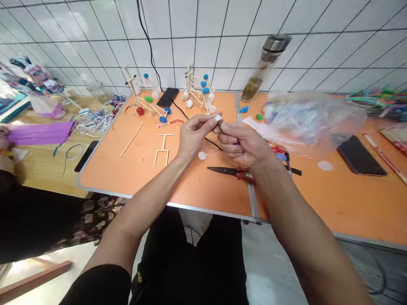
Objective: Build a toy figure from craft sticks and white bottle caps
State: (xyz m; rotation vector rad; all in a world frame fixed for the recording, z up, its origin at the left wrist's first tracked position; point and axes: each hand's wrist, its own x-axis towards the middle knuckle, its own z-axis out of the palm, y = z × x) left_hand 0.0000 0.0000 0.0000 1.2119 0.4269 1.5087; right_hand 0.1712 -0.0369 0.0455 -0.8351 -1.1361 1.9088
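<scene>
My left hand [192,137] pinches a small white piece [218,118] between thumb and fingertips above the orange table. Against that piece, my right hand [243,146] is closed around a thin dark tool, mostly hidden in the fist; a bit of blue-purple shows between the fingers. Below the hands lies a white round piece with a short stub [202,156]. A tool with black pointed jaws and red handles [227,170] rests under my right wrist. To the left are a flat figure of joined thin sticks [163,146] and one loose stick [132,140].
Stick models with coloured balls [148,99] [203,87] stand near the tiled wall, beside a phone [168,97]. A tall bottle [262,70], a plastic bag [305,120] and another phone [361,156] are rightward. Tangled cords [97,120] and a person's dark sleeve [6,183] are left.
</scene>
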